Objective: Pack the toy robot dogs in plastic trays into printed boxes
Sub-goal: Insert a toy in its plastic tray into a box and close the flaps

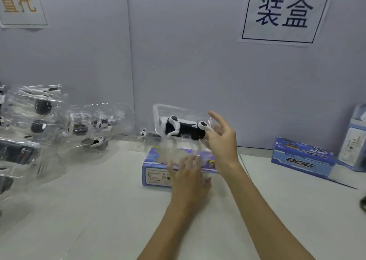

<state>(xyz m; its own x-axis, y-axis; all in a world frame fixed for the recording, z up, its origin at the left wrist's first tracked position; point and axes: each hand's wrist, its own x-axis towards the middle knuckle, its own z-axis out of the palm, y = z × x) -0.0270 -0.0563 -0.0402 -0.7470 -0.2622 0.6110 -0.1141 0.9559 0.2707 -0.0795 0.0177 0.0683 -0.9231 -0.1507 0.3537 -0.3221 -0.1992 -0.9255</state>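
Note:
A black and white toy robot dog (183, 128) lies in a clear plastic tray (158, 111) raised above a blue printed box (156, 172) at the table's middle. My right hand (222, 141) grips the tray's right end, with the index finger raised. My left hand (189, 178) rests on the top and front of the blue box, fingers spread. Whether the tray touches the box is unclear because of blur.
Several more trays with toy dogs (35, 121) are piled at the left of the white table (99, 210). A closed blue printed box (303, 158) lies at the right, with an upright box (354, 137) behind it. Grey wall panels stand behind.

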